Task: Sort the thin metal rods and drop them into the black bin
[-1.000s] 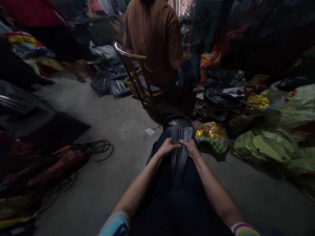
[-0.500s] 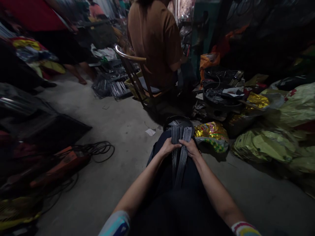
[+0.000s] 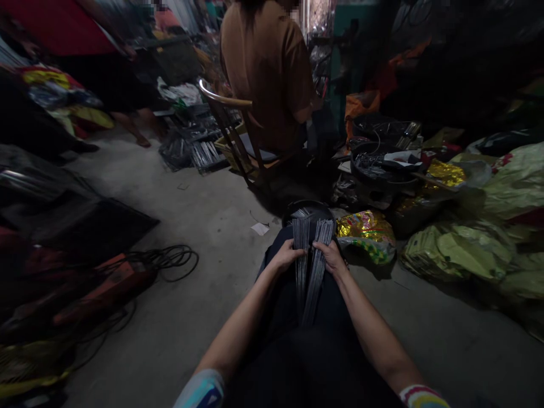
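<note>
Over my lap, my left hand (image 3: 288,255) is closed around a bundle of thin grey metal rods (image 3: 301,235), its thumb laid across the front. My right hand (image 3: 332,256) grips a second bundle of the same rods (image 3: 323,231), thumb also on the near side. The upper ends spread apart in a narrow V, and the lower ends come together on my dark trousers (image 3: 276,306). Fingers behind both bundles are hidden. Just beyond my knees stands a black bucket (image 3: 309,207) with more grey pieces inside.
A person in a brown shirt (image 3: 266,73) sits ahead on a wooden chair (image 3: 225,102). Right of the bucket lies a gold plastic bag (image 3: 365,226), with pale green sacks (image 3: 459,249) farther right. Black cables (image 3: 178,260) and an orange machine (image 3: 106,283) lie on the left floor.
The two bundles have moved apart at the top, the left hand shifting slightly left and the right hand slightly right. The gap between the thumbs has opened.
</note>
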`<action>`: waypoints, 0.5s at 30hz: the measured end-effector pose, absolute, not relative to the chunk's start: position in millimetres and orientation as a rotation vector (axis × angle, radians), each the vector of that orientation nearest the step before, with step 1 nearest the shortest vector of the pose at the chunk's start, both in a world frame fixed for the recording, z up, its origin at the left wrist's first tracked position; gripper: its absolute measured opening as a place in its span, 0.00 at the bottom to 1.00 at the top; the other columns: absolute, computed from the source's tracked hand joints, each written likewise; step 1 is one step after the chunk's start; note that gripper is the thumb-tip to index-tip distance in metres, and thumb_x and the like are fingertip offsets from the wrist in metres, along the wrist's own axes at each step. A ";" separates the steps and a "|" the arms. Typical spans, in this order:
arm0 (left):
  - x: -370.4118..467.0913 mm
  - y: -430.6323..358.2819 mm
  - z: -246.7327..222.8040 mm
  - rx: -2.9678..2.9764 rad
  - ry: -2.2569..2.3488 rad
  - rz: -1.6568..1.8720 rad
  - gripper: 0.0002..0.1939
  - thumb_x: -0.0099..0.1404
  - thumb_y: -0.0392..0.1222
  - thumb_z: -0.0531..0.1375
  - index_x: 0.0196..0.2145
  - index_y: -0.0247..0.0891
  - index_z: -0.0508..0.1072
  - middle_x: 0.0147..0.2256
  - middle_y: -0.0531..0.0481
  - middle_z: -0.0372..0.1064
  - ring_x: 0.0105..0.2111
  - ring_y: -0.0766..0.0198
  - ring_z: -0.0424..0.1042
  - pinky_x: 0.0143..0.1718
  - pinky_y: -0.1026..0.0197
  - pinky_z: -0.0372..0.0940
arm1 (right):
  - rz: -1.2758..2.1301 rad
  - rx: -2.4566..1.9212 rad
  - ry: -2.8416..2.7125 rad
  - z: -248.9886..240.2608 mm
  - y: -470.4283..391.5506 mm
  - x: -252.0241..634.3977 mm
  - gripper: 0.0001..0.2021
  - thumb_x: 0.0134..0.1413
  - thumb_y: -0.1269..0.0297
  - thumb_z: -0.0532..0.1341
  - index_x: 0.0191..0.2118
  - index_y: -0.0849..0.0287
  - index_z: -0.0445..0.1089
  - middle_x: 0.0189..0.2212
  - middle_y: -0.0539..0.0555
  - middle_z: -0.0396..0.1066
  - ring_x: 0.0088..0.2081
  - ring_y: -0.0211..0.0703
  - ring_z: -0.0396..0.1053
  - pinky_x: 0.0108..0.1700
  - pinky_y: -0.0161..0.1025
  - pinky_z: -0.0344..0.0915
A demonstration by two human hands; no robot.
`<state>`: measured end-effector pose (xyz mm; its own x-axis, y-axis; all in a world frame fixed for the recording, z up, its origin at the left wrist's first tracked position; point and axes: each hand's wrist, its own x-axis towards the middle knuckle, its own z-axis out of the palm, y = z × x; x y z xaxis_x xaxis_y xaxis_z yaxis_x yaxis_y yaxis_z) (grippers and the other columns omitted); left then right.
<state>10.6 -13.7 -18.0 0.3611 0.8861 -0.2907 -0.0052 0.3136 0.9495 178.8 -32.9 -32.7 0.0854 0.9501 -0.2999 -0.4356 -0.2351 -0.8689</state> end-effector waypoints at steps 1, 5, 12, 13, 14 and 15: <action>11.3 -13.7 -17.7 1.086 1.019 0.755 0.14 0.48 0.38 0.66 0.34 0.32 0.75 0.29 0.51 0.74 0.27 0.63 0.71 0.33 0.62 0.65 | 1.457 -1.133 -0.635 -32.8 -33.0 178.6 0.14 0.34 0.62 0.72 0.31 0.58 0.73 0.26 0.48 0.75 0.28 0.43 0.71 0.35 0.39 0.68; 13.9 -13.9 -15.5 1.096 0.989 0.741 0.16 0.48 0.39 0.67 0.36 0.31 0.76 0.31 0.49 0.75 0.29 0.61 0.72 0.35 0.61 0.66 | 1.454 -1.088 -0.662 -29.1 -33.6 176.8 0.17 0.35 0.61 0.73 0.35 0.58 0.75 0.32 0.51 0.77 0.34 0.47 0.74 0.40 0.42 0.69; 14.0 -12.9 -16.8 1.122 0.944 0.728 0.18 0.50 0.40 0.69 0.39 0.31 0.76 0.34 0.46 0.76 0.32 0.59 0.74 0.37 0.60 0.67 | 1.474 -1.083 -0.697 -29.4 -31.3 176.6 0.20 0.34 0.62 0.73 0.39 0.58 0.76 0.37 0.53 0.79 0.39 0.50 0.75 0.46 0.46 0.69; 13.6 -12.8 -17.7 1.120 0.943 0.728 0.18 0.50 0.40 0.69 0.40 0.31 0.75 0.34 0.46 0.76 0.32 0.59 0.74 0.37 0.60 0.67 | 1.462 -1.093 -0.699 -31.1 -31.0 177.0 0.20 0.34 0.62 0.73 0.38 0.59 0.76 0.37 0.53 0.79 0.38 0.50 0.75 0.46 0.45 0.69; 13.1 -12.8 -18.6 1.118 0.943 0.728 0.18 0.50 0.40 0.69 0.39 0.31 0.75 0.34 0.46 0.76 0.32 0.59 0.74 0.37 0.60 0.67 | 1.450 -1.100 -0.699 -32.6 -30.8 177.4 0.19 0.34 0.63 0.73 0.38 0.59 0.76 0.36 0.53 0.79 0.38 0.50 0.75 0.45 0.45 0.69; 12.5 -12.9 -19.2 1.114 0.944 0.732 0.18 0.50 0.40 0.69 0.39 0.31 0.75 0.34 0.47 0.76 0.32 0.60 0.74 0.37 0.60 0.67 | 1.443 -1.104 -0.694 -34.0 -30.9 177.9 0.19 0.34 0.63 0.73 0.38 0.59 0.76 0.35 0.53 0.79 0.37 0.49 0.75 0.44 0.45 0.69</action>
